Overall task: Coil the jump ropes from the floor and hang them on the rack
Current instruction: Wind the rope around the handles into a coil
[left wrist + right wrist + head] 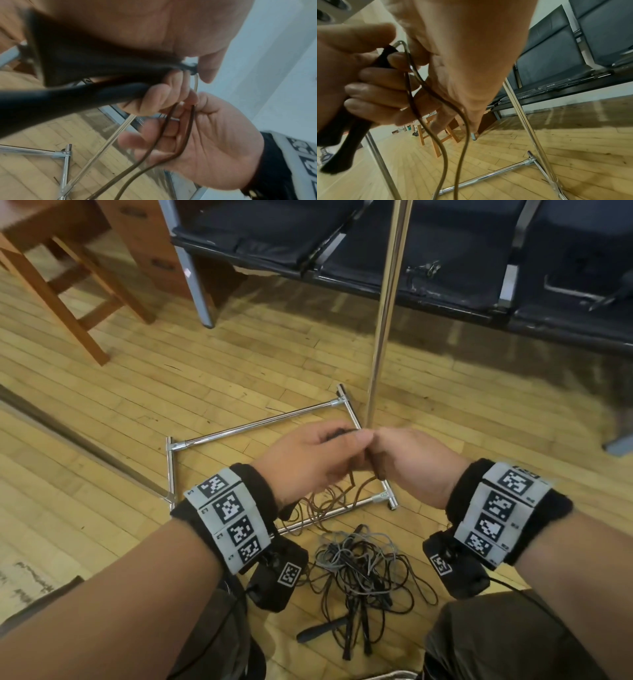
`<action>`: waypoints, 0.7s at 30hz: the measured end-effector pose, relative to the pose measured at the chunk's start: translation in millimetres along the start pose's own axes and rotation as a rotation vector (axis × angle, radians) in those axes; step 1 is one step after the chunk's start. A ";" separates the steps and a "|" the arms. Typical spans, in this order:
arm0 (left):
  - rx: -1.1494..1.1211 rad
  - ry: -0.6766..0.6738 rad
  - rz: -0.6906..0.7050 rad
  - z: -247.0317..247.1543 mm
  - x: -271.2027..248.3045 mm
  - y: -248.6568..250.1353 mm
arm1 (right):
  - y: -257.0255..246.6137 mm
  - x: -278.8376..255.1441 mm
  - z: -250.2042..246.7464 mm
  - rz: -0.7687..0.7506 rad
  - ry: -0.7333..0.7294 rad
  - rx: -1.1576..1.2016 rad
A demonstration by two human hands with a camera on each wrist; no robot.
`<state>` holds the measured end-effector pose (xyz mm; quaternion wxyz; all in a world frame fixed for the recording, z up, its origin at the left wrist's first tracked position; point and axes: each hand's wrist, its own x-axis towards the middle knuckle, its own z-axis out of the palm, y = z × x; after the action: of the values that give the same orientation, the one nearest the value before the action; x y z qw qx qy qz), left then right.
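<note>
The brown jump rope [329, 501] hangs from the two hands in the middle of the head view, its cord dropping in two strands toward a loose heap on the floor [102, 412] at the lower bar of the rack [260, 422]. Its two black handles [72, 97] lie side by side in the left hand [308, 460], long axis running from the fist toward the lower left of the left wrist view, cord ends uppermost by the thumb. The left hand is held knuckles up, fingers [154, 97] curled round both handles in a closed grip. The right hand [407, 463] sits just beside it, thumbs nearly touching, palm turned toward the left hand. In the left wrist view its fingers are only loosely bent, and the two brown strands run down across its palm; whether the thumb and forefinger pinch the cord at the top I cannot tell. A second tangle of grey and black jump ropes [363, 573] lies on the floor at lower centre of the head view, between the knees, with one black handle pointing lower left. The rack's upright pole rises just above the hands, toward the top of the frame. A row of dark seats [428, 244] fills the upper right, a wooden chair [68, 302] the upper left.
</note>
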<state>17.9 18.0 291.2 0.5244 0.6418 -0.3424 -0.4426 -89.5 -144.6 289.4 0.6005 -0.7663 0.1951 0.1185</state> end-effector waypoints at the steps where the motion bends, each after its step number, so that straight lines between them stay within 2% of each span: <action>1: -0.058 0.030 -0.007 -3.1 1.2 -0.4 | 0.6 -0.7 1.4 0.008 -0.060 0.053; 4: -0.102 0.135 -0.012 -14.5 3.5 -3.2 | -2.6 0.8 0.0 0.020 -0.123 0.144; 8: -0.063 0.293 -0.013 -23.9 5.6 -5.6 | -9.6 1.0 -4.1 -0.002 -0.128 -0.114; 11: -0.073 0.382 0.026 -19.4 7.0 -6.2 | -11.9 3.5 4.5 0.050 -0.129 -0.170; 15: -0.192 0.473 0.125 -11.1 10.6 -0.2 | -14.2 7.2 14.1 0.092 -0.081 -0.050; 21: -0.501 0.610 0.267 -1.5 22.9 17.8 | -13.9 10.8 24.6 0.107 -0.055 0.249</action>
<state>28.3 -6.0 303.9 0.7945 0.5461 -0.1331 -0.2298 -72.4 -119.6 290.9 0.6887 -0.6709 0.2325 0.1465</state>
